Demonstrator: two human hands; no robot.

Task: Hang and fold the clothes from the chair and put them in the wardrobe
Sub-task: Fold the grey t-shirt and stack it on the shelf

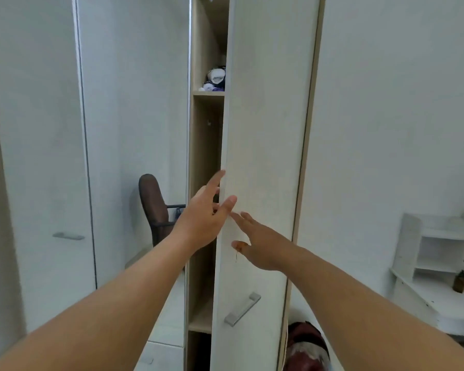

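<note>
Standing ajar in the middle, edge-on: the white wardrobe door (263, 156), its bar handle (242, 309) low down, screening most of the wardrobe (206, 145) interior. Showing through the narrow gap: beige shelves, with a white-and-purple bundle (215, 79) sitting on the upper one. Flanking on the left, closed white doors (51, 129); on the right, a white desk (445, 298) carrying brown bottles (459, 281). Peeking out behind the left forearm, well apart from the gap: the dark chair (153, 207). Lying on the floor by the door's foot: dark red and white clothes (306, 349), partly hidden. Reaching forward, the left hand (206, 218), fingers spread, curling round the door's edge with the thumb on its face. Resting flat against the door face just beside it, the right hand (260, 246), fingers spread, gripping nothing.
</note>
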